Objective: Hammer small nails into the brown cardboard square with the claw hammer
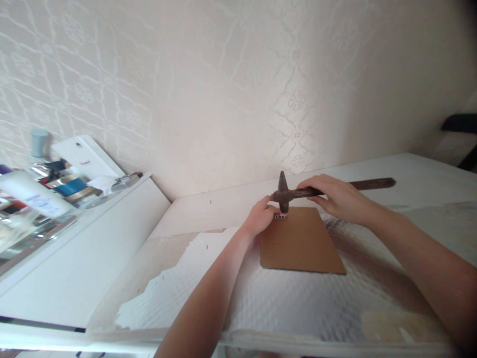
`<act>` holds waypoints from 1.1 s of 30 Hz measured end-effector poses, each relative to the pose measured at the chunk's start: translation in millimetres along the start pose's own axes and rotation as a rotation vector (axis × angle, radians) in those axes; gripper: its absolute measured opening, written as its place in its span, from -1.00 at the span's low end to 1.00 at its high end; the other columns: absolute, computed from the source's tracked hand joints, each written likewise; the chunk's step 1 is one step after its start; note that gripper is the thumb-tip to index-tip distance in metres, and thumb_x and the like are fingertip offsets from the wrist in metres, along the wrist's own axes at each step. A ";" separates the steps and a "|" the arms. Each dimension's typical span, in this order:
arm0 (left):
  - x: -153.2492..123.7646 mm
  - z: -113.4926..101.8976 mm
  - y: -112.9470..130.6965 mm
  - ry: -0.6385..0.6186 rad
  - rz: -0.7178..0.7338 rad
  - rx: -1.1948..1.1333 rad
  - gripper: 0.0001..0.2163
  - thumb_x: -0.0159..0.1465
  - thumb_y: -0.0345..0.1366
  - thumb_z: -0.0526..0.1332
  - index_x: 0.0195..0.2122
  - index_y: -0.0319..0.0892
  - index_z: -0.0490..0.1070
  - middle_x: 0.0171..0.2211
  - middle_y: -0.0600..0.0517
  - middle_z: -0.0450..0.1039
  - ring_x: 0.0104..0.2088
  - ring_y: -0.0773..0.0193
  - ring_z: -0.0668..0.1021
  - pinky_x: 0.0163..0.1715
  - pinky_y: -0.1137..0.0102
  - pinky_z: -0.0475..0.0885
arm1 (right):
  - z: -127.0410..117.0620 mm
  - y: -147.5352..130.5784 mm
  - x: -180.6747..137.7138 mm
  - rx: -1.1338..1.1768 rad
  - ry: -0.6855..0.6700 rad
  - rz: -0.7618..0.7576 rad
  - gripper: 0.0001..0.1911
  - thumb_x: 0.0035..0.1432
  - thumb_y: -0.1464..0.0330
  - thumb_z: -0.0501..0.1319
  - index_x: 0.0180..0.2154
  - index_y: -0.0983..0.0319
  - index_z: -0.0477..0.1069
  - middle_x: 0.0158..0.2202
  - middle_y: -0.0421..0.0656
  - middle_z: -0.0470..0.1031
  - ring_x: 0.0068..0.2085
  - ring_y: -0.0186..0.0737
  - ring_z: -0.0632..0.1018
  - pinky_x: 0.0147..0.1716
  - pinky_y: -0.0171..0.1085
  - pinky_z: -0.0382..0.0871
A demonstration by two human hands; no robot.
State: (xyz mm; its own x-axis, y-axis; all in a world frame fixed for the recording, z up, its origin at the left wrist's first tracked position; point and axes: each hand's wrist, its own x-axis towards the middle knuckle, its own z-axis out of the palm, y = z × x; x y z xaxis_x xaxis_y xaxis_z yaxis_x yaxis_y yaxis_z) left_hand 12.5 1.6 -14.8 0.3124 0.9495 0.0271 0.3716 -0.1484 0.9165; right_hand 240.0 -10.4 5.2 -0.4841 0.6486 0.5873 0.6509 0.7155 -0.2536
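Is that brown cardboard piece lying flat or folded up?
Flat and spread: the cardboard lies on the table with its edges down, no crease showing, while the left hand rests at its far corner.

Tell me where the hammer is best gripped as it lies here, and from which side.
Probably the handle. The hammer lies level over the cardboard's far edge, head down by small nails at the left hand, its long straight handle running out rightward. The right hand wraps it from above, close to the head. Coming from above suits that; further out along the bare handle looks equally open.
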 end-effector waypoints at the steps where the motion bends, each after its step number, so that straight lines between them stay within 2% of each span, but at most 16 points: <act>1: -0.1 -0.1 0.2 0.008 0.001 0.010 -0.73 0.09 -0.46 0.11 -0.16 -0.24 0.39 -0.28 -0.07 0.54 -0.20 0.15 0.55 -0.07 0.26 0.35 | 0.2 -0.4 0.0 -0.002 -0.014 0.001 -0.72 0.13 0.43 0.04 -0.13 0.15 0.39 -0.25 -0.09 0.49 -0.21 -0.09 0.49 -0.25 -0.16 0.34; 6: -1.2 0.4 1.7 -0.014 0.002 -0.037 -0.72 0.11 -0.45 0.11 -0.14 -0.23 0.38 -0.31 -0.05 0.54 -0.21 0.17 0.56 -0.04 0.27 0.34 | -0.6 -3.6 0.2 -0.001 0.034 0.011 -0.72 0.12 0.42 0.05 -0.13 0.15 0.40 -0.24 -0.08 0.50 -0.19 -0.08 0.49 -0.24 -0.15 0.35; 11: -1.1 0.6 1.6 0.020 0.000 0.003 -0.74 0.08 -0.47 0.11 -0.18 -0.24 0.40 -0.29 -0.08 0.54 -0.22 0.15 0.55 -0.07 0.25 0.36 | -1.1 -3.8 0.5 0.000 -0.037 0.029 -0.73 0.13 0.44 0.03 -0.16 0.16 0.40 -0.28 -0.09 0.49 -0.23 -0.10 0.49 -0.28 -0.17 0.34; 15: -0.8 -0.3 0.3 -0.019 0.002 -0.044 -0.69 0.09 -0.44 0.13 -0.11 -0.24 0.38 -0.30 -0.06 0.55 -0.20 0.15 0.56 -0.04 0.25 0.34 | -1.0 -2.4 0.5 -0.006 0.012 0.016 -0.74 0.13 0.44 0.05 -0.14 0.17 0.39 -0.24 -0.07 0.49 -0.20 -0.09 0.48 -0.25 -0.17 0.33; 20: -1.0 -0.8 0.8 0.011 -0.010 -0.010 -0.73 0.07 -0.47 0.12 -0.18 -0.24 0.40 -0.29 -0.07 0.55 -0.19 0.14 0.55 -0.03 0.24 0.34 | -1.8 -4.9 1.0 -0.007 -0.041 0.022 -0.74 0.13 0.46 0.03 -0.18 0.15 0.41 -0.29 -0.10 0.49 -0.24 -0.11 0.48 -0.28 -0.19 0.32; 24: -1.6 -0.4 2.7 -0.021 0.001 -0.047 -0.70 0.09 -0.45 0.13 -0.13 -0.25 0.39 -0.33 -0.05 0.55 -0.21 0.16 0.56 -0.04 0.25 0.35 | -2.9 -6.0 1.3 -0.018 0.006 0.011 -0.73 0.12 0.46 0.04 -0.16 0.17 0.40 -0.26 -0.09 0.48 -0.21 -0.11 0.47 -0.26 -0.18 0.32; 29: -1.3 -0.4 2.5 0.007 -0.010 -0.011 -0.73 0.07 -0.47 0.12 -0.17 -0.25 0.40 -0.30 -0.08 0.55 -0.21 0.14 0.56 -0.07 0.25 0.36 | -1.8 -4.5 0.5 -0.005 -0.050 0.035 -0.73 0.13 0.46 0.03 -0.17 0.15 0.40 -0.27 -0.10 0.49 -0.23 -0.11 0.48 -0.27 -0.17 0.33; 33: -1.4 -0.8 2.9 -0.014 -0.004 -0.020 -0.70 0.09 -0.45 0.13 -0.12 -0.24 0.40 -0.31 -0.06 0.55 -0.19 0.15 0.55 -0.04 0.24 0.35 | -0.9 -4.1 0.4 0.008 -0.010 0.019 -0.72 0.12 0.45 0.05 -0.14 0.15 0.39 -0.25 -0.09 0.48 -0.22 -0.10 0.48 -0.25 -0.16 0.34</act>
State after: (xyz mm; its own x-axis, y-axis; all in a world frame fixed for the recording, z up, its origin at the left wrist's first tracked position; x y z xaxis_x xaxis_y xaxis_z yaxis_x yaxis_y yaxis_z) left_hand 12.5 0.1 -11.9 0.3234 0.9461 0.0181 0.3552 -0.1391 0.9244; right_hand 237.7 -13.4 7.1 -0.4778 0.6644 0.5747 0.6553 0.7053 -0.2705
